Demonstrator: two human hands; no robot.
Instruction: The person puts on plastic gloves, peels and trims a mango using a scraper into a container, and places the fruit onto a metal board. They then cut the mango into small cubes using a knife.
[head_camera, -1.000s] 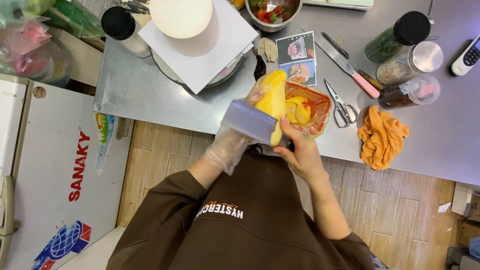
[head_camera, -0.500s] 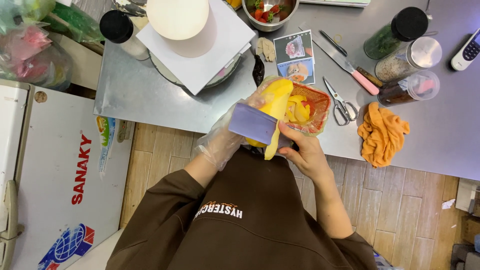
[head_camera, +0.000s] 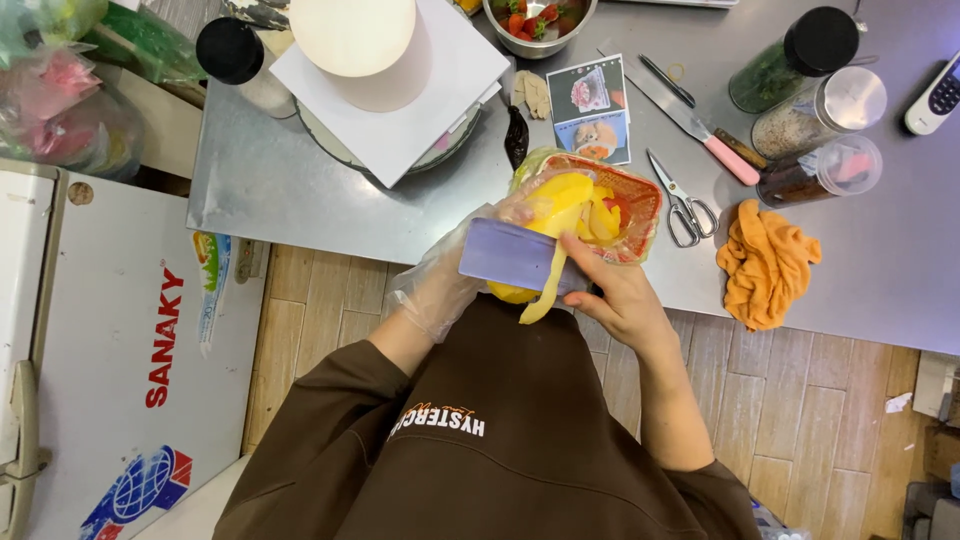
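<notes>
Right hand (head_camera: 625, 300), bare, grip closed on a pale purple flat scraper (head_camera: 510, 256), held across a yellow mango (head_camera: 560, 215), a strip of peel (head_camera: 542, 295) hanging below the blade. Left hand (head_camera: 450, 285), in a clear plastic glove, wrapped around the mango from the other side (fingers mostly hidden behind the scraper). All held just off the front edge of the steel counter (head_camera: 300, 190), above the wooden floor (head_camera: 310, 300), touching nothing else.

Directly behind the fruit, at the front edge: a red-rimmed bowl (head_camera: 640, 200) holding yellow pieces. Just right of it, scissors (head_camera: 685, 205), then a crumpled orange cloth (head_camera: 765, 265). Further back, a pink-handled knife (head_camera: 700, 125) and a photo card (head_camera: 595, 110). Toward the back right corner, three lidded jars (head_camera: 815, 110) close together. Toward the back left, a white cake (head_camera: 360, 45) on a white square board (head_camera: 400, 130). At the back edge, a metal bowl of strawberries (head_camera: 535, 15).
</notes>
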